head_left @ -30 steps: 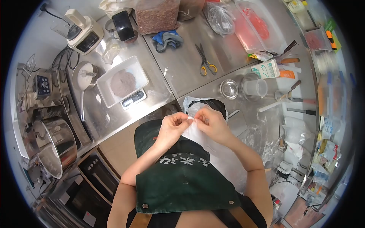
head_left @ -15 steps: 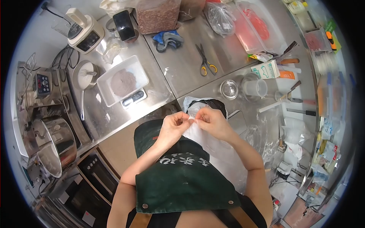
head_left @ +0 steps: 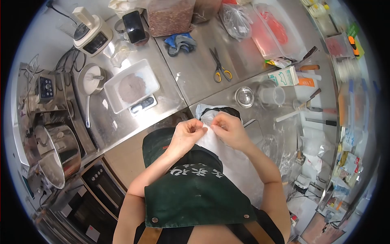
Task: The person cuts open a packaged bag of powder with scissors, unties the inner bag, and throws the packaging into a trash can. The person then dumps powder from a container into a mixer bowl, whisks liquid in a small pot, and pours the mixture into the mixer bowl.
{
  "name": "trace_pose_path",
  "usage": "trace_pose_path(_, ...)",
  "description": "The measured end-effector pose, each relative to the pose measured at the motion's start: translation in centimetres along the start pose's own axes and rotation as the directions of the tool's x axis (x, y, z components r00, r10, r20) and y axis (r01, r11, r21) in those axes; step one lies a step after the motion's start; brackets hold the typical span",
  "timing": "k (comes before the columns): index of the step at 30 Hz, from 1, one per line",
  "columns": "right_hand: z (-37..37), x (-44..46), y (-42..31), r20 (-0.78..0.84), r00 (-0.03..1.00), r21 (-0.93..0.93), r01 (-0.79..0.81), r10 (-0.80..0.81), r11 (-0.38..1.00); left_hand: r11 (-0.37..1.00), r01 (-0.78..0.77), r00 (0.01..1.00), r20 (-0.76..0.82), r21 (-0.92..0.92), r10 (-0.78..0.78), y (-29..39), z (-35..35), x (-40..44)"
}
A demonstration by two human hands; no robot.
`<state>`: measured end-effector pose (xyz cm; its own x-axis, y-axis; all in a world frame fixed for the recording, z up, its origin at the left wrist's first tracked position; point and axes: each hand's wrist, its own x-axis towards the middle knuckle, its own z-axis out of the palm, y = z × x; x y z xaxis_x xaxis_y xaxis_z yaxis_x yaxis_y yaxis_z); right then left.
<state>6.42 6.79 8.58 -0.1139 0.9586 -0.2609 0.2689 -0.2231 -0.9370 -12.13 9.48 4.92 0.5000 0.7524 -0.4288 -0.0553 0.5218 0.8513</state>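
Observation:
A large white sack (head_left: 233,162) stands in front of me, partly covered by my right forearm and the green apron (head_left: 199,199). At its upper end, my left hand (head_left: 189,132) is closed in a pinch, thumb against fingertips. Close beside it my right hand (head_left: 228,130) pinches at the same white edge. The fingertips of the two hands are a short way apart, and the exact bit between them is small and partly hidden. Just beyond my hands lies a black and pale plastic bag (head_left: 229,110).
On the steel counter are scissors (head_left: 219,67), a blue cloth (head_left: 178,43), a white tray of powder (head_left: 153,84) on a scale (head_left: 144,106), a saucepan (head_left: 90,85) and a glass bowl (head_left: 244,96). A mixer bowl (head_left: 67,158) stands at left. Tools line the right side.
My hands stay at the sack's upper edge. The right hand's fingertips have shifted very slightly to the right, widening the small gap between the hands.

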Motion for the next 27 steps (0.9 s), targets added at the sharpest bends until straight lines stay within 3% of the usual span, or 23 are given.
trace_pose_path(3,-1.8,-0.3,-0.3,0.098,0.961,0.376,-0.277,0.259,0.884,0.998,0.046,0.999,-0.010,-0.035,-0.046,0.3,-0.3,0.0)
trace_pose_path(4,-2.0,-0.2,-0.3,0.090,0.959,0.343,-0.283,0.269,0.896,0.999,0.037,0.999,-0.011,-0.032,-0.038,0.1,-0.2,0.0)
trace_pose_path(7,-1.1,0.2,-0.1,0.015,0.998,-0.075,-0.067,0.068,0.995,0.999,0.018,1.000,-0.006,-0.030,-0.019,-0.3,-0.1,0.2)
trace_pose_path(10,-0.8,0.5,-0.3,0.073,0.993,-0.230,0.106,-0.092,0.967,0.999,0.022,1.000,0.001,-0.035,-0.022,0.3,-0.1,0.1)
trace_pose_path(13,-1.5,0.4,-0.6,0.126,0.958,0.228,-0.279,0.256,0.933,0.998,0.035,0.999,0.003,-0.050,-0.035,0.8,-0.1,0.0)
trace_pose_path(16,-1.6,0.5,-0.5,0.130,0.958,0.518,-0.285,0.255,0.806,0.989,0.016,1.000,0.018,-0.147,-0.013,1.0,-0.1,0.2)
trace_pose_path(18,-1.7,0.6,0.6,0.075,0.969,0.606,-0.231,0.234,0.761,0.972,-0.019,1.000,0.020,-0.232,0.025,0.9,-0.2,0.6)
trace_pose_path(22,-2.2,0.9,1.4,-0.067,0.953,0.630,-0.190,0.296,0.753,0.985,-0.047,0.999,-0.009,-0.165,0.046,1.3,-0.3,0.8)
trace_pose_path(27,-2.7,1.9,3.1,-0.086,0.918,0.712,-0.216,0.388,0.668,0.992,-0.112,0.993,-0.032,-0.049,0.111,-0.6,0.5,1.8)
